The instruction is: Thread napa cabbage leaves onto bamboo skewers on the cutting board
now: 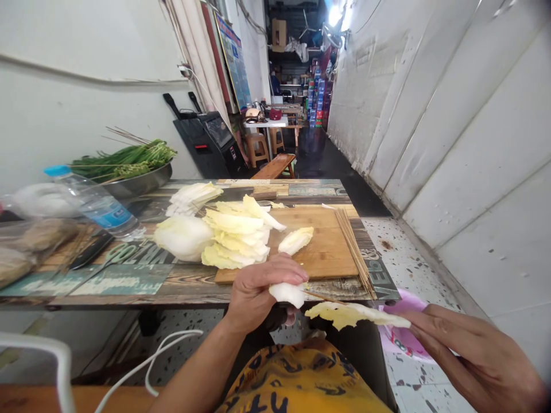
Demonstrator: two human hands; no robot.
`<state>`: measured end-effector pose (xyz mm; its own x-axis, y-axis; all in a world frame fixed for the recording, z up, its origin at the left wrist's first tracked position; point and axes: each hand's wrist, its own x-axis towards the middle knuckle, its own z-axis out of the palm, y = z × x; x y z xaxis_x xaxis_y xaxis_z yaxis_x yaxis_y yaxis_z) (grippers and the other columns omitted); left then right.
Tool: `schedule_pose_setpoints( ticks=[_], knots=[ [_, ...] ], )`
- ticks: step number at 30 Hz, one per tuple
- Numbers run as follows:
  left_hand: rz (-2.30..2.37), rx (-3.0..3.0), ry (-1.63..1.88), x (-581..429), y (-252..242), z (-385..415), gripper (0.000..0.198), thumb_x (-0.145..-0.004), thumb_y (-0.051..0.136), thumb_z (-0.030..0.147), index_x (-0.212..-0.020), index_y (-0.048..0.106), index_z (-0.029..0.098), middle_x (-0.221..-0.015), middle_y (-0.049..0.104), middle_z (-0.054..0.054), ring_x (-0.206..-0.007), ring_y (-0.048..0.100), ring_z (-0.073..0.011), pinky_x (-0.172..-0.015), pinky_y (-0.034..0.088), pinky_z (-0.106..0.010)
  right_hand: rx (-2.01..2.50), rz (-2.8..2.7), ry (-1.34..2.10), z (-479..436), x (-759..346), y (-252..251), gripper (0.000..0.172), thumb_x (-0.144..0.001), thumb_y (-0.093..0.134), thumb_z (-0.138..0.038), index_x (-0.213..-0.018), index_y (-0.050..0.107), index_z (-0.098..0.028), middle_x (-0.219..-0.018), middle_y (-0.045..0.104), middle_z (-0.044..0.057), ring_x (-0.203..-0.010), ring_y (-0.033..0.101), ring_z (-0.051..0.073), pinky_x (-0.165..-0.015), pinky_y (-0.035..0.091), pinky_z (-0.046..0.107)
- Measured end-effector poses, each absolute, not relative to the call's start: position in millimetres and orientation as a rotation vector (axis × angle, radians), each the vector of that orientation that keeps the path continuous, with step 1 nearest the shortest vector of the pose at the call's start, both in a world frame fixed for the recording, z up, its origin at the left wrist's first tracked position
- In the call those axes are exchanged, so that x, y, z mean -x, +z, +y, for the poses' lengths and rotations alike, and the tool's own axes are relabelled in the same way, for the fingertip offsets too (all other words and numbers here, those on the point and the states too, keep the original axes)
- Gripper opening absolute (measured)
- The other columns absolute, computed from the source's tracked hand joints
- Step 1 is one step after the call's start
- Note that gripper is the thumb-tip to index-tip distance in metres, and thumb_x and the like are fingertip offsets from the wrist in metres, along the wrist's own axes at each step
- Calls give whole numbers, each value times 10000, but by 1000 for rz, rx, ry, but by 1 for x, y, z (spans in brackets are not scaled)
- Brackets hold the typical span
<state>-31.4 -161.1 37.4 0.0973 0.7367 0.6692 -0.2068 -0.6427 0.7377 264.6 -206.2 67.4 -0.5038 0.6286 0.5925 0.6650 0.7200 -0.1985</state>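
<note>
My left hand [262,289] is closed on a white piece of cabbage [287,294] at the table's front edge, with a thin wooden skewer [322,297] running out of it to the right. My right hand [465,344] pinches the white end of a yellow cabbage leaf [353,314], held beside the skewer over my lap. Beyond them, a small cabbage heart [295,241] lies on the wooden cutting board [325,246]. Loose yellow leaves [236,232] pile on the board's left part, next to a whole cabbage [183,236]. Bare skewers [355,249] line the board's right side.
At the left are a metal bowl [146,179] of green vegetables, a tilted water bottle [99,206], plastic bags and a black-handled tool [92,249]. More cabbage leaves [193,198] lie at the back. A pink bag [407,344] is low at the right; a white cable [148,364] hangs below.
</note>
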Motion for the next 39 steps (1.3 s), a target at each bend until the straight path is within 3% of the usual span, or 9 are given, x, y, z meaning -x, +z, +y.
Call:
schedule_pose_setpoints(
  ticks=[10,30,39],
  knots=[
    [504,-1628,1621,31,36,-162,127,-780,694,205,-880,766,236,-795,739,-76,-761,676,-233,-761,503,-413,933,-2282,-75,-207,-268,67,273,-899,503,-150,-1109,651,-243,-834,715,62,-745,683,211,-539,499,281],
    [547,-1662,1636,30,44,-166,89,-778,698,247,-829,771,255,-744,750,-60,-703,690,-224,-783,502,-410,888,-2312,-128,-204,-271,70,364,-886,515,-155,-1203,622,-297,-849,737,28,-721,689,198,-543,533,270],
    [522,-1679,1665,30,41,-169,154,-790,678,197,-909,758,251,-810,746,-72,-746,679,-232,-745,507,-404,956,-2240,-147,-212,-260,67,301,-899,496,-152,-1110,653,-298,-687,684,11,-605,648,190,-459,456,283]
  ],
)
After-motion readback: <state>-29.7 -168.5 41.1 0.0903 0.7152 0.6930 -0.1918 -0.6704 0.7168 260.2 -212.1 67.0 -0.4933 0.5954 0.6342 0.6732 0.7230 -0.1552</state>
